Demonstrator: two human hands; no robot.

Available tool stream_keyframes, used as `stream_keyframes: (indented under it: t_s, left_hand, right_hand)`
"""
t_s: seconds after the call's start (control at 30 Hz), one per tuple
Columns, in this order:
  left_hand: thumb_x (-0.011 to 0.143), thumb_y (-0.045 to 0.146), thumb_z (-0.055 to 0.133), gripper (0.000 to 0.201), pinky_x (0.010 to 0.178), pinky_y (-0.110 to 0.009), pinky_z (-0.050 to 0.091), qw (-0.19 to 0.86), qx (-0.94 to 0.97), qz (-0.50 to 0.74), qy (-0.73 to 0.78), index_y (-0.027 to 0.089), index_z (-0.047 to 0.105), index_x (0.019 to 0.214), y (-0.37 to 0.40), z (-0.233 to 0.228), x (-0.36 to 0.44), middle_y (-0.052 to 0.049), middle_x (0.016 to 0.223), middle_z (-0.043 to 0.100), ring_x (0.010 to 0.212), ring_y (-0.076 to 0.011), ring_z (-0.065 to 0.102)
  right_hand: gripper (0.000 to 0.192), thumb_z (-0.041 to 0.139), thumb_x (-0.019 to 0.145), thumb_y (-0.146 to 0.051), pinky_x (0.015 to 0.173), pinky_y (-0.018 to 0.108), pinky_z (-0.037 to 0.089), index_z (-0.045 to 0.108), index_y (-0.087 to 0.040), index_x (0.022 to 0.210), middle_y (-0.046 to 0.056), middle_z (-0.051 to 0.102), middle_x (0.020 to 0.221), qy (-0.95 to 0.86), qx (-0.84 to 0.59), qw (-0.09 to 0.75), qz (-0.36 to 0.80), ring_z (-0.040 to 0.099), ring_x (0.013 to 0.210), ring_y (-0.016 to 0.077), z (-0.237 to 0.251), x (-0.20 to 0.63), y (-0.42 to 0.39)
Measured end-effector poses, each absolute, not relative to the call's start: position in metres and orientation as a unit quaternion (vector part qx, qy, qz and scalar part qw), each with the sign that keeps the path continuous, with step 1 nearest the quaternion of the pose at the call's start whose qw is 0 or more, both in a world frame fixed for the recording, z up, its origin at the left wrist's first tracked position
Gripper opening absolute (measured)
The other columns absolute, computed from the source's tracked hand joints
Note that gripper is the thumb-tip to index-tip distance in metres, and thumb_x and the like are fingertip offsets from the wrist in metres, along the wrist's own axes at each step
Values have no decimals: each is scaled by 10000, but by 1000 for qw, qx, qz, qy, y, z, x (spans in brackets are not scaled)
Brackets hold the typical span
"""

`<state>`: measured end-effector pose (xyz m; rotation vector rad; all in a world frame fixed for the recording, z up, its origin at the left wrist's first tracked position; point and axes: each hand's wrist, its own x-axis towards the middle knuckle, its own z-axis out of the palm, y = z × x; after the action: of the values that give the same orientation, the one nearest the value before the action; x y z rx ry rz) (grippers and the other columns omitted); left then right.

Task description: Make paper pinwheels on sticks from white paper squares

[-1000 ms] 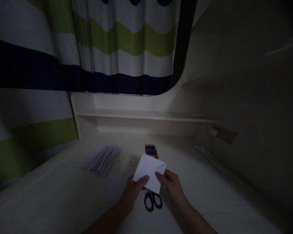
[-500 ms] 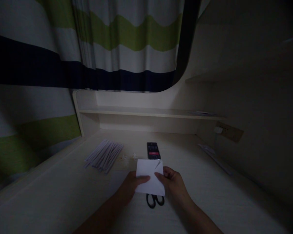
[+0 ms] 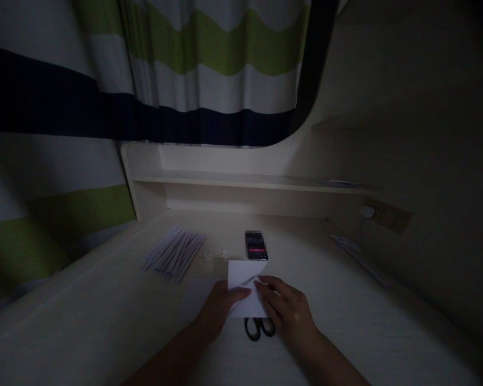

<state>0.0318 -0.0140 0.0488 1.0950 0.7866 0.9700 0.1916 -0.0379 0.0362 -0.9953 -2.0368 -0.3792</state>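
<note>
A folded white sheet of paper (image 3: 244,284) lies low over the pale desk (image 3: 346,321) in front of me. My left hand (image 3: 221,305) pinches its lower left edge with the thumb on top. My right hand (image 3: 287,311) presses down on its right side, fingers flat across a diagonal fold. Black-handled scissors (image 3: 259,327) lie on the desk just below the paper, partly hidden by it and by my right hand.
A phone (image 3: 255,245) with a lit screen lies just beyond the paper. A bundle of rolled paper sticks (image 3: 173,253) lies at the left. A low shelf (image 3: 245,182) runs along the back, under a striped curtain (image 3: 209,64). A wall socket (image 3: 380,213) is at the right.
The paper has turned from a tilted diamond to a squarer position and come down toward the desk. My right hand has slid over its right side. The view has tilted slightly.
</note>
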Motion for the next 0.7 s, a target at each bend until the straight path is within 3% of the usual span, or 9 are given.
stream_keyframes:
  t_s: [0.57,0.7]
  left_hand:
    - [600,163,634,345,658,-298,438,694,501,420,302,100,643,940,-15,52,28,-79,752,678,708,-213,606]
    - [650,227,615,357,666,-310,441,691,499,422,311,95,625,982,-15,52,29,-92,788,677,717,-220,611]
  right_hand:
    - [311,436,811,-118,725,350,522,520,-156,1108,152,549,1079,-810,-370,434,-135,559,924,211,36,193,-38]
    - [307,443,803,-109,724,350,516,523,-143,1098,159,556,1065,-810,-368,434,-143,556,914,211,36,192,-39]
